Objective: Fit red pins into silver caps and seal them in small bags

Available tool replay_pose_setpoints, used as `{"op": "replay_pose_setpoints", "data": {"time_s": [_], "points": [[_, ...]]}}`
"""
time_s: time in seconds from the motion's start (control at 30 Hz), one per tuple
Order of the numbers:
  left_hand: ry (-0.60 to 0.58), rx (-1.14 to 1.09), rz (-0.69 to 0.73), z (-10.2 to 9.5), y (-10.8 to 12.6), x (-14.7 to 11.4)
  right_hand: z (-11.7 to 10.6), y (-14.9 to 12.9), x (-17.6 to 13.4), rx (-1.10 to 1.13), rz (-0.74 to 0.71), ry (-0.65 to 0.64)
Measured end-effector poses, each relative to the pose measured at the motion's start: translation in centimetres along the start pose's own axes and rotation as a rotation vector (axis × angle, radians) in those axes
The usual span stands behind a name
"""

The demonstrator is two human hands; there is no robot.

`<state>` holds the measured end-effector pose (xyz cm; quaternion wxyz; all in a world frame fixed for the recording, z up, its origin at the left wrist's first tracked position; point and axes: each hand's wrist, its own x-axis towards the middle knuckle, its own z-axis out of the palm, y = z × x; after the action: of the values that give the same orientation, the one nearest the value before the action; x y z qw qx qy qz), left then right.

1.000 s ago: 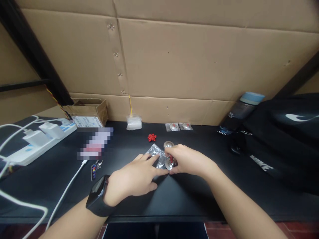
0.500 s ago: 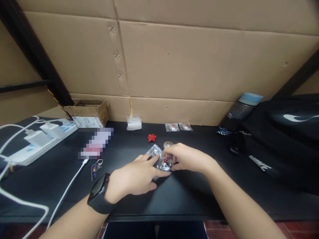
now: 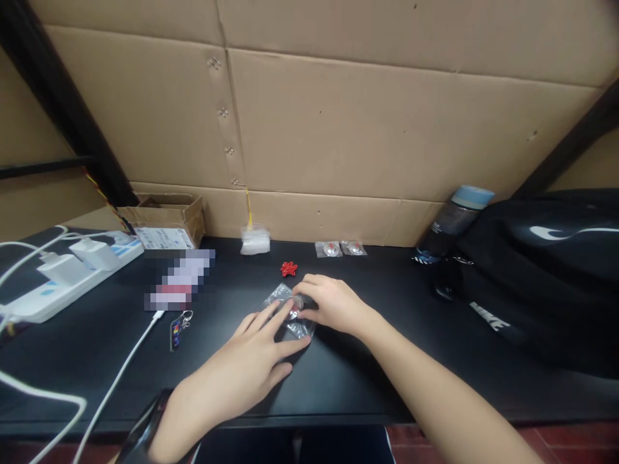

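Note:
A round silver disc with a red mark lies on the black table, partly covered by my fingers. A clear plastic bag is spread around and under it; I cannot tell whether the disc is inside. My left hand rests palm down with fingers spread, the fingertips touching the bag and the disc's near side. From the right, my right hand has its thumb and fingers bent round the disc's far right edge. Just behind the hands sits a red knotted cord.
Two bagged silver discs lie by the cardboard wall, with a stack of clear bags to their left. A keychain, charging cable and power strip are at left. A bottle and black backpack stand at right.
Both hands have moved left, and the disc and bag with them. The disc now lies over the bag's middle, and the second silver piece that stood behind it no longer shows separately.

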<state>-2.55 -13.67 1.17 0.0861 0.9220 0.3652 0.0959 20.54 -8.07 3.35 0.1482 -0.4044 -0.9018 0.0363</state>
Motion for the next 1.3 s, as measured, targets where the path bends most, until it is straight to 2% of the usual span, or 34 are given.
{"op": "replay_pose_setpoints", "data": {"time_s": [0.13, 0.3, 0.37, 0.47, 0.57, 0.67, 0.87, 1.1, 1.3], "points": [[0.082, -0.01, 0.032, 1.0, 0.7, -2.2, 1.5, -1.1, 0.5, -0.024, -0.08, 0.069], [0.11, -0.044, -0.016, 1.1, 1.0, -3.8, 2.6, -2.0, 0.8, -0.059, -0.033, 0.135], [0.11, -0.063, -0.047, 1.0, 0.8, -4.3, 2.4, -1.9, 0.8, 0.047, -0.05, 0.13], [0.168, -0.142, -0.117, 1.0, 0.3, -4.8, 1.6, -1.1, 0.8, 0.328, -0.141, 0.061], [0.297, -0.259, -0.202, 1.4, -0.8, -4.6, 0.8, 0.1, 0.8, 0.486, -0.133, 0.027], [0.401, -0.23, -0.265, 2.0, -2.1, -4.0, 0.8, 0.8, 0.8, 0.438, -0.087, 0.051], [0.371, -0.126, -0.238, 2.8, -2.7, -3.1, 1.9, 0.1, 0.8, 0.388, -0.126, 0.004], [0.38, -0.115, -0.259, 2.0, -2.0, -2.5, 1.3, -0.3, 0.7, 0.278, -0.168, -0.008], [0.435, -0.126, -0.321, 1.5, -2.3, -2.1, 1.1, -0.3, 0.6, 0.35, -0.182, 0.021]]}}
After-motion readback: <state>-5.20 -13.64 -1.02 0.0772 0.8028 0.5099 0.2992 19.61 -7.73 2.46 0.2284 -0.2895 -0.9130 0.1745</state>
